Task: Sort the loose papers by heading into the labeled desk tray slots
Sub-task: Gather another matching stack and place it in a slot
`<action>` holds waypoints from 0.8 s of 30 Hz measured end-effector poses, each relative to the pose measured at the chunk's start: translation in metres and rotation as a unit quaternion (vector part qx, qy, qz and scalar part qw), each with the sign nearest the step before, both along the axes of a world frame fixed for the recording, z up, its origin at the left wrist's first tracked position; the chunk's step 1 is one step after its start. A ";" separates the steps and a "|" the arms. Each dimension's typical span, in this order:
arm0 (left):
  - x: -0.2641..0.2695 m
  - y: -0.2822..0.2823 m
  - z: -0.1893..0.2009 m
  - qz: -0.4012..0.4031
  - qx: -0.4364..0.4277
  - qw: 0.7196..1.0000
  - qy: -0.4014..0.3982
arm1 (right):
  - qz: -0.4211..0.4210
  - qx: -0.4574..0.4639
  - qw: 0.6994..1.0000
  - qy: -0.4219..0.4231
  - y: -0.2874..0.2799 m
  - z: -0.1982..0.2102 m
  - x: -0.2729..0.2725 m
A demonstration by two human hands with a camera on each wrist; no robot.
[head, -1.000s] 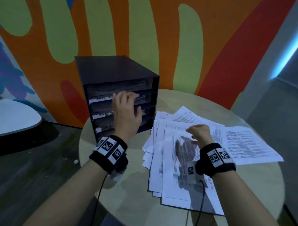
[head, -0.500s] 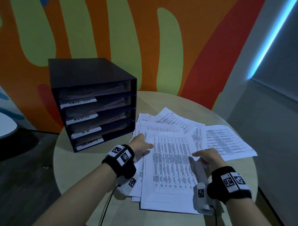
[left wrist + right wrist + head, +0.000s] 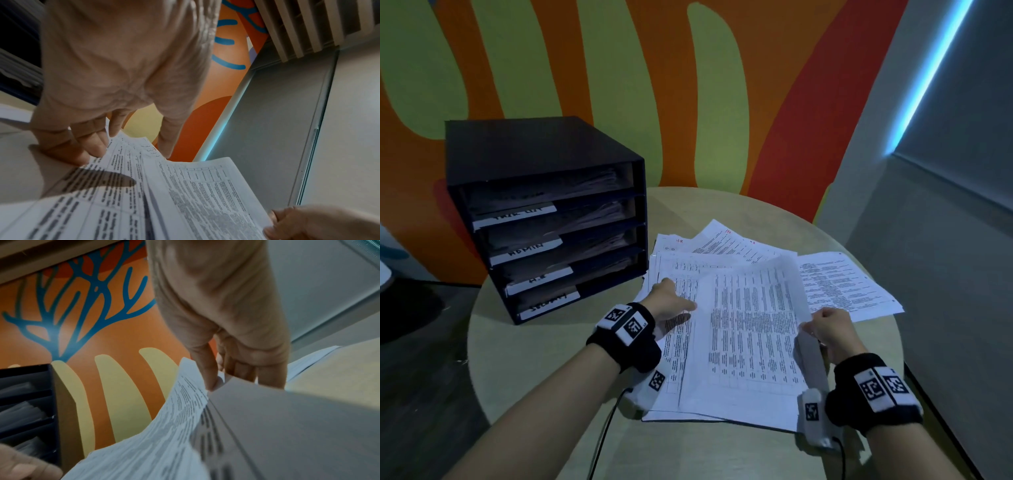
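Observation:
A black desk tray [image 3: 544, 150] with several labelled slots, each holding papers, stands at the back left of the round table [image 3: 551, 377]. Right of it lies a fanned pile of printed papers [image 3: 722, 246]. My right hand [image 3: 822, 325] pinches the right edge of the top sheet [image 3: 750, 325] and holds that edge raised off the pile; the right wrist view shows the thumb [image 3: 207, 378] pressing the sheet. My left hand [image 3: 674, 301] rests on the pile by the sheet's left edge, its fingers [image 3: 82, 149] fairly straight on the paper.
One printed sheet [image 3: 842, 287] lies apart at the right of the pile, near the table's edge. A painted orange and green wall [image 3: 688, 102] stands close behind the table. Dark floor [image 3: 421, 377] lies to the left. Bare tabletop shows in front of the tray.
My left hand has come away from the tray slots and down onto the pile. My right hand has taken the top sheet's right edge and lifted it.

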State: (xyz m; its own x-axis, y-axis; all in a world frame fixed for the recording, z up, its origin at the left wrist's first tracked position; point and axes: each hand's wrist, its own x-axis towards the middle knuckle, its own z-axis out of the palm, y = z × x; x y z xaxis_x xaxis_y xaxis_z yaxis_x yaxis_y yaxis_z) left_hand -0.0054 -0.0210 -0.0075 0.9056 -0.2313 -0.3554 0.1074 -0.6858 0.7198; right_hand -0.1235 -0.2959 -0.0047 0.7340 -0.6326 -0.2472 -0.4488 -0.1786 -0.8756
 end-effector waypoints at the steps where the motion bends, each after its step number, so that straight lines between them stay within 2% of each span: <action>1: 0.003 -0.002 -0.002 0.001 -0.005 1.000 0.001 | -0.008 0.004 1.000 -0.005 -0.004 0.000 -0.002; 6: 0.005 0.000 -0.001 0.019 0.006 1.000 0.000 | -0.038 0.002 0.998 -0.043 -0.018 0.015 -0.017; 11: 0.012 0.010 0.005 0.039 0.107 0.992 -0.055 | -0.040 0.015 0.998 -0.055 -0.027 0.022 -0.029; 15: 0.023 0.015 0.006 0.017 0.087 0.995 -0.041 | -0.054 0.037 0.997 -0.032 -0.027 0.020 -0.028; 18: 0.024 0.014 0.001 0.035 0.058 0.997 -0.047 | -0.053 0.048 0.997 -0.024 -0.028 0.017 -0.028; 22: 0.028 0.014 -0.005 0.029 -0.014 0.987 -0.158 | -0.048 0.070 0.996 -0.026 -0.029 0.011 -0.025; 24: 0.032 0.015 -0.007 0.035 -0.067 0.983 -0.170 | -0.050 0.075 0.995 -0.034 -0.029 0.007 -0.022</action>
State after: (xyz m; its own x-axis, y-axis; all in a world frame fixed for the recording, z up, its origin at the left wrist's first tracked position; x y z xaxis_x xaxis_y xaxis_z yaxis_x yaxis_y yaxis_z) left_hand 0.0266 -0.0064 -0.0147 0.9819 -0.1893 -0.0002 -0.1119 -0.5814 0.8059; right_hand -0.1455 -0.3249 0.0022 0.6878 -0.6629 -0.2958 -0.3962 -0.0014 -0.9181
